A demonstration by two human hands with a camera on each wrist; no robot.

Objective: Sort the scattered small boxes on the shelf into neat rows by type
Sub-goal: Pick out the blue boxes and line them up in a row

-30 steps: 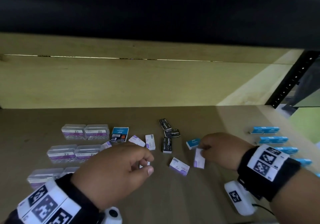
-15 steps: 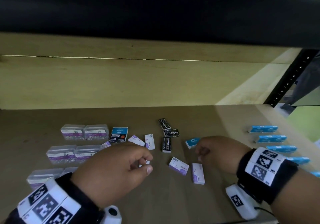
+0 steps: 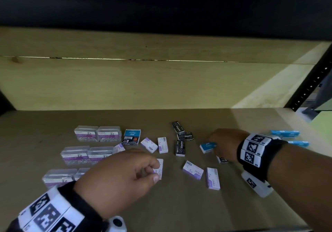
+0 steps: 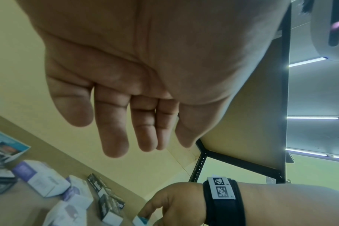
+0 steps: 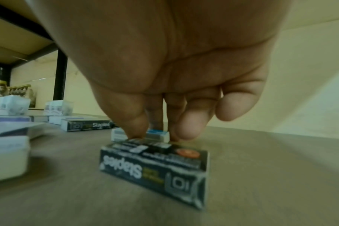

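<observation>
My right hand (image 3: 214, 142) reaches over the shelf's middle right and pinches a small blue box (image 3: 207, 146) between thumb and fingers; the right wrist view shows that blue box (image 5: 158, 134) lying on the board in the pinch. A black Staples box (image 5: 155, 168) lies under that wrist. My left hand (image 3: 152, 170) hovers low over a white-and-purple box (image 3: 159, 167). Seen from the left wrist, its fingers (image 4: 114, 137) are loosely straight and hold nothing. Two more white-and-purple boxes (image 3: 193, 169) (image 3: 212, 178) lie between the hands.
Clear plastic clip boxes (image 3: 86, 133) stand in rows at the left. A row of blue boxes (image 3: 285, 133) runs along the right edge. Three black Staples boxes (image 3: 180, 148) and a bigger blue-and-black box (image 3: 132, 137) lie mid-shelf. A black upright (image 3: 310, 80) bounds the right.
My right hand laid down the white-and-purple box it held, then moved back and right onto the blue box. The left hand has barely shifted.
</observation>
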